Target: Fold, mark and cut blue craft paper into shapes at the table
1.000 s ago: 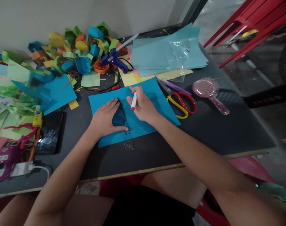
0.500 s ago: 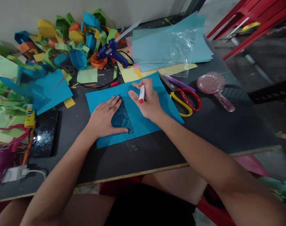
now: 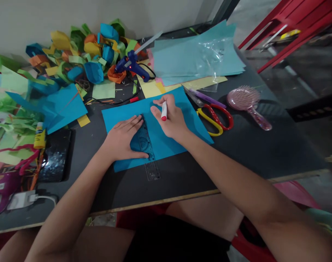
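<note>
A dark table [image 3: 245, 153] with a pale front edge carries the lot. A blue sheet [image 3: 167, 147] lies flat toward the front, with scissors [image 3: 207, 108] at its right edge and a pink hairbrush [image 3: 243, 99] farther right. To the left rest a black phone [image 3: 58, 154] and a white plug [image 3: 22, 200] — and along the back, a heap of colored paper shapes [image 3: 93, 72] and a yellow sheet [image 3: 148, 89], partly covered.

The person's 2 bare arms reach forward from the lower corners, converging. The left forearm [image 3: 75, 198] slants up to the left hand [image 3: 120, 142], which lies palm down, its 4 fingers [image 3: 129, 125] extended forward and its thumb [image 3: 140, 155] stretched sideways. The right forearm [image 3: 212, 160] leads to the right hand [image 3: 171, 118], whose fingers curl inward, thumb raised.
</note>
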Motion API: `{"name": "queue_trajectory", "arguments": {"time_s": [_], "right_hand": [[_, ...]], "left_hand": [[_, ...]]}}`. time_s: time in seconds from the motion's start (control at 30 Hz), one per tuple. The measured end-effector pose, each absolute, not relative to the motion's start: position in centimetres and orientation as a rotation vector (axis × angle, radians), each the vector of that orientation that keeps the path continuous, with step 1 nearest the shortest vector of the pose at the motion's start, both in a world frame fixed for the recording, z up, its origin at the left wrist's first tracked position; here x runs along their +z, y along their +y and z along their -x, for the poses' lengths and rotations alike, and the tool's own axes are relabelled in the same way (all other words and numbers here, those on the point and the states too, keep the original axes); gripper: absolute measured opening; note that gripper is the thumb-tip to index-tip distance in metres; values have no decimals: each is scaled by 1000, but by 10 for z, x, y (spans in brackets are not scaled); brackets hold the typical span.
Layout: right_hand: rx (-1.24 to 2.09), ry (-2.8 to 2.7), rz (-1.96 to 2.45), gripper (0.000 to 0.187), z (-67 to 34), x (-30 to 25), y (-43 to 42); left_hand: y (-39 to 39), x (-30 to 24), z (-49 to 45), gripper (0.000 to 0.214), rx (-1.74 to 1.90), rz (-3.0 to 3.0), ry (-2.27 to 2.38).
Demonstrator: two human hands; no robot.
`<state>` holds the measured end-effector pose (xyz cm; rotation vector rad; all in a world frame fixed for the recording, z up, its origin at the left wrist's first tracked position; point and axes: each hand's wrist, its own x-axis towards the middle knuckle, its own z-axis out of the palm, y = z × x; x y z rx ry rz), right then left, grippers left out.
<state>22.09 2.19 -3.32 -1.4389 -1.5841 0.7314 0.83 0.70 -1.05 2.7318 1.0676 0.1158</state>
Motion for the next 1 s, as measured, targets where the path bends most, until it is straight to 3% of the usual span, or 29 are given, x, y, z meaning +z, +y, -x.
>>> {"name": "queue_trajectory", "arguments": {"time_s": [0.1,0.23,0.4,0.6,1.0], "right_hand": [[725,-1600,1444,38,-221,-34,22],[741,-1631,1431,37,-222,-35,22],[768,-1668,1408,34,-225,-35,24],[697,-1932,1298,31,-226,-33,22],[473,-1977,1426,16,-234,-27,20]], "left_hand": [[-11,-3,-23,105,50,-2752,1263],[-41,5,-44,79,-84,-2470,1976],[-44,4,-39,71,-100,-2275,2334],[-31,-3,-31,41,19,-2623,2077],[-26,-2,-30,37,-37,-2948,1466]]}}
